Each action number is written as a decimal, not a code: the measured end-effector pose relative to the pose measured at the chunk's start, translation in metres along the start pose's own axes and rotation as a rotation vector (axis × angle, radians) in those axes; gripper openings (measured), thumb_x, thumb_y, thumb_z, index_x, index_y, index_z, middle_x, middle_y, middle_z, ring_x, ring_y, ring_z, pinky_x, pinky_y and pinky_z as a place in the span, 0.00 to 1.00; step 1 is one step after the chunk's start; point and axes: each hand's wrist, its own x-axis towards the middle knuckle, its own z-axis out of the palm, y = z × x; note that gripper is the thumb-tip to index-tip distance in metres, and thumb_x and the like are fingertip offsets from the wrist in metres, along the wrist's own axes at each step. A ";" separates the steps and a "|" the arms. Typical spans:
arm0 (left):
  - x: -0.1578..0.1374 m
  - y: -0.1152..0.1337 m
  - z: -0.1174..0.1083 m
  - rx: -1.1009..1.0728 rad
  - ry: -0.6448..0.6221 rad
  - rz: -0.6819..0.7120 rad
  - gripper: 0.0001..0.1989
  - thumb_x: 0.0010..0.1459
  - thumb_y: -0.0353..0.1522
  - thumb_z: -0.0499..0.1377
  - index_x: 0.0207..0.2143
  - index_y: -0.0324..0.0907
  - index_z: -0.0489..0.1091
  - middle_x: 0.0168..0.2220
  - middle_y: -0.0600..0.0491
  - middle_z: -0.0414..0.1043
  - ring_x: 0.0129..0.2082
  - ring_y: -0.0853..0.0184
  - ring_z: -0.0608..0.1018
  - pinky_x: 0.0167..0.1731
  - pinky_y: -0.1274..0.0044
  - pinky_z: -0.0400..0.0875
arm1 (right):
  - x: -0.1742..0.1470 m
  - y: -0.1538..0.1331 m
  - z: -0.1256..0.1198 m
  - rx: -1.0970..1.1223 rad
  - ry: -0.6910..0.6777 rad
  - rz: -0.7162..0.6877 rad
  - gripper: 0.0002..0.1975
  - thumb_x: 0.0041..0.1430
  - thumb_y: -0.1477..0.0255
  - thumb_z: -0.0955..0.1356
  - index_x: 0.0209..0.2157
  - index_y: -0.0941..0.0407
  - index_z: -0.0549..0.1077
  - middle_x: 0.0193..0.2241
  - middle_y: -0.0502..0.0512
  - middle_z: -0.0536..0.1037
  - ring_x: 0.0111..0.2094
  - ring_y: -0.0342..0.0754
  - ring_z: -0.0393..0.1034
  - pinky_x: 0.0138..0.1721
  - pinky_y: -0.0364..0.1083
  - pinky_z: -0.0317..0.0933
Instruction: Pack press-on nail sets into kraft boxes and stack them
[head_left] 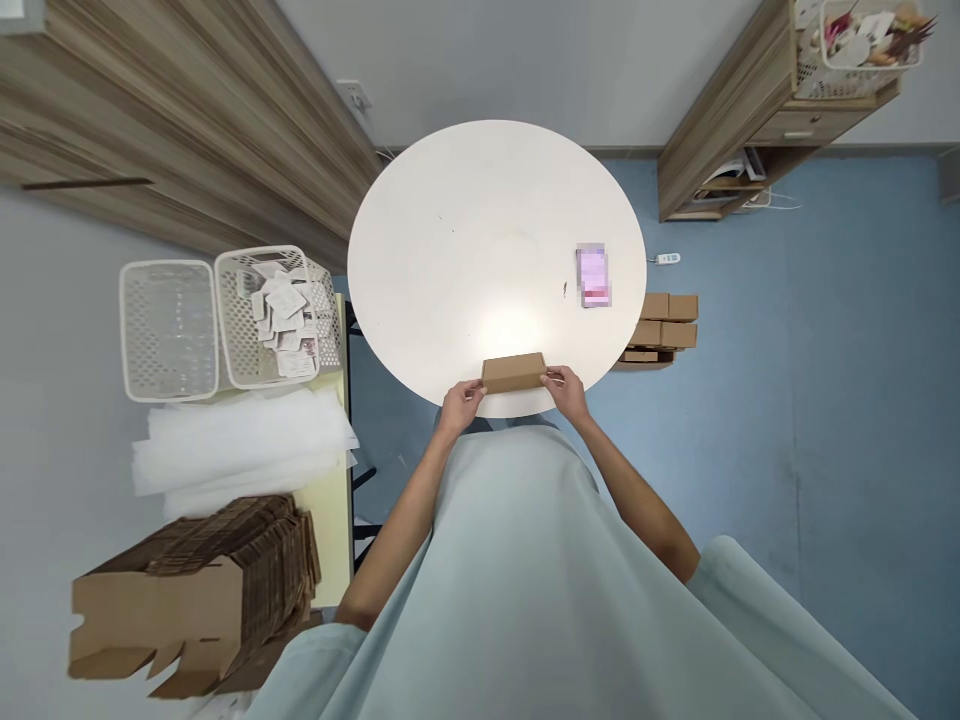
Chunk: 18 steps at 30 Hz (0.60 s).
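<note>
The left hand point(460, 405) has its fingers and thumb on the left end of a small brown box point(514, 373), and the right hand point(568, 392) grasps the right end the same way. How hard either one presses, I cannot tell.

The box lies directly between the two hands, at the near edge of the white worktop point(465, 250), close in front of the person's pale shirt point(517, 560). Its long axis runs left to right, with the right end slightly farther away than the left, so it is a little askew to the body. Each hand has one short end, and neither is nearer than the other: both touch. To judge by this, any turn or lift of the box depends on that left–right line between the hands. The top looks closed; whether the box rests fully on the surface is not clear.

Farther out, to the far right of the box and well apart from it, lies a blurred pinkish rectangular item point(594, 276). Beyond the worktop's right edge, lower down, are stacked brown cartons point(679, 335). Well off to the left are a basket of white packets point(281, 320), white sheets point(240, 440) and, nearer, folded cardboard point(161, 610).
</note>
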 end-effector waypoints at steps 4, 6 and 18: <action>-0.022 -0.015 0.017 -0.012 -0.040 -0.042 0.18 0.64 0.40 0.65 0.52 0.40 0.81 0.56 0.41 0.82 0.53 0.52 0.84 0.55 0.63 0.79 | -0.019 0.020 -0.002 -0.008 -0.031 0.015 0.23 0.61 0.51 0.73 0.49 0.53 0.79 0.51 0.62 0.83 0.52 0.58 0.80 0.54 0.58 0.77; -0.028 -0.019 0.026 0.009 -0.042 -0.066 0.18 0.65 0.40 0.65 0.52 0.40 0.81 0.56 0.41 0.82 0.52 0.52 0.85 0.56 0.62 0.79 | -0.026 0.030 -0.001 -0.002 -0.027 0.057 0.23 0.60 0.51 0.73 0.46 0.54 0.79 0.49 0.63 0.84 0.50 0.59 0.80 0.53 0.59 0.77; -0.057 -0.016 0.049 -0.024 0.121 -0.124 0.14 0.63 0.40 0.64 0.46 0.39 0.77 0.43 0.42 0.85 0.45 0.53 0.86 0.50 0.63 0.79 | -0.057 0.047 -0.011 0.359 -0.042 0.217 0.29 0.43 0.47 0.80 0.39 0.53 0.81 0.45 0.62 0.87 0.52 0.63 0.81 0.57 0.62 0.74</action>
